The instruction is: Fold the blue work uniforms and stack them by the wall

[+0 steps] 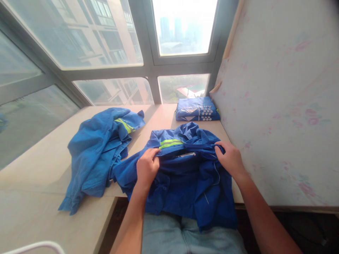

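Note:
A dark blue work jacket (182, 183) with a yellow-green reflective stripe lies partly on the ledge and hangs over its front edge towards my lap. My left hand (148, 164) pinches its cloth just below the stripe. At the jacket's right side, my right hand (229, 157) grips another fold between thumb and fingers. Between the hands the fabric is bunched and creased, and a bit of white print shows in a fold. A second, crumpled blue jacket (95, 151) lies to the left, close to the held one's sleeve.
A folded blue garment (197, 109) with white print sits at the back right, by the window frame (153, 70). The pale ledge (34, 165) has a front edge near my legs. A papered wall (278, 123) bounds the right side. A white curved object (39, 245) shows at bottom left.

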{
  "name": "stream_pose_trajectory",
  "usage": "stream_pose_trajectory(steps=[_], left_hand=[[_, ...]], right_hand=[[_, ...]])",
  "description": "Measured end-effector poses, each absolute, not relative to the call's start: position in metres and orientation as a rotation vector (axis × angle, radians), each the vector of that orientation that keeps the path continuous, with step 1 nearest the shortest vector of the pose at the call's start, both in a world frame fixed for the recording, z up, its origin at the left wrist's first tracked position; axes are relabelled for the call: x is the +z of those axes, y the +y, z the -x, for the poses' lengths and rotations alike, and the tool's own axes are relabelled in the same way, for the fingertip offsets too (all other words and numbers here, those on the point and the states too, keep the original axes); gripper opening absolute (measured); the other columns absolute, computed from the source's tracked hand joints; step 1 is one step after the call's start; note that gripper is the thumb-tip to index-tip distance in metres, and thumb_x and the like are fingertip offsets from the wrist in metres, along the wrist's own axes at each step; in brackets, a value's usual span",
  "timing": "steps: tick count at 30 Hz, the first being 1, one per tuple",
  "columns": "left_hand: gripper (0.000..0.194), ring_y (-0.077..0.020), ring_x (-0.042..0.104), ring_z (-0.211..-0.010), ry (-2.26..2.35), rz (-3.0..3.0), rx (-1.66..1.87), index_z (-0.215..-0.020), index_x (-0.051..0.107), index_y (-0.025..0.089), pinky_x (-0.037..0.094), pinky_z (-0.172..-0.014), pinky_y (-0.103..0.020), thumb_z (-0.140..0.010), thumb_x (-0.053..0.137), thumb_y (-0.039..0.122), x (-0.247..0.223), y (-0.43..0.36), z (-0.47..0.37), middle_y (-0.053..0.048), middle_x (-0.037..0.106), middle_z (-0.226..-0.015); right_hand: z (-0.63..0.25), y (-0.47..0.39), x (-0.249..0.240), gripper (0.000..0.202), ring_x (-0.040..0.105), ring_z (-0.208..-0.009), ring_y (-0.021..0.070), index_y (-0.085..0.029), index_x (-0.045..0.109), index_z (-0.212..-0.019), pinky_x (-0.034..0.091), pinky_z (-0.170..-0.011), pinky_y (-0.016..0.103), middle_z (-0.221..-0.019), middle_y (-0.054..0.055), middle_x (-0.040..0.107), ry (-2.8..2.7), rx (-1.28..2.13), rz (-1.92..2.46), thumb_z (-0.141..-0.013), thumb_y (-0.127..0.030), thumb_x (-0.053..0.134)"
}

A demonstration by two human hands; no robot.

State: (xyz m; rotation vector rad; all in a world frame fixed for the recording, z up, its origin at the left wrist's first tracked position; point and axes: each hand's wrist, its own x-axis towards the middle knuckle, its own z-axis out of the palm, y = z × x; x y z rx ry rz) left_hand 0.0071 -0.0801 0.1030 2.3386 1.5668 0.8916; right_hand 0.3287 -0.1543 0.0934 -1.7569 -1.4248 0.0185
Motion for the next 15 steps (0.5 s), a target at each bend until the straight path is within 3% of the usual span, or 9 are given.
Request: stream_pose_trajectory(steps=[4, 8, 15], left_hand=[[0.023, -0.0233, 0.064, -0.101, 1.203, -2.538, 0.337, -0.091, 0.072, 0.026, 0.051, -0.090, -0.035, -0.077, 0.058, 0.014, 0.106, -0.098, -0.013, -0.002, 0.072, -0.104], [0.021, -0.0246, 0.061, -0.113, 1.130, -2.496, 0.486, -0.105, 0.069, 0.024, 0.047, -0.101, -0.040, -0.086, 0.060, 0.025, 0.108, -0.102, -0.034, -0.005, 0.067, -0.121], [0.032, -0.0230, 0.059, -0.120, 1.121, -2.368, 0.707, -0.120, 0.062, 0.019, 0.046, -0.106, -0.038, -0.089, 0.054, 0.018, 0.091, -0.082, -0.085, -0.009, 0.066, -0.125]], right_hand=[[-0.296, -0.163, 0.116, 0.022, 0.060, -0.106, 0.0268, -0.021, 0.068, -0.102, 0.047, -0.096, 0.041, -0.109, 0.010, 0.068, -1.613, -0.165, 1.639, -0.086, -0.019, 0.054], [-0.248, -0.143, 0.127, 0.027, 0.060, -0.106, 0.0228, -0.022, 0.066, -0.110, 0.048, -0.094, 0.035, -0.110, 0.008, 0.068, -1.918, -0.062, 1.485, -0.090, -0.015, 0.050], [-0.238, -0.091, 0.071, 0.020, 0.066, -0.090, 0.0265, -0.015, 0.071, -0.090, 0.046, -0.079, 0.035, -0.090, 0.014, 0.072, -2.001, 0.080, 2.116, -0.091, -0.018, 0.051]])
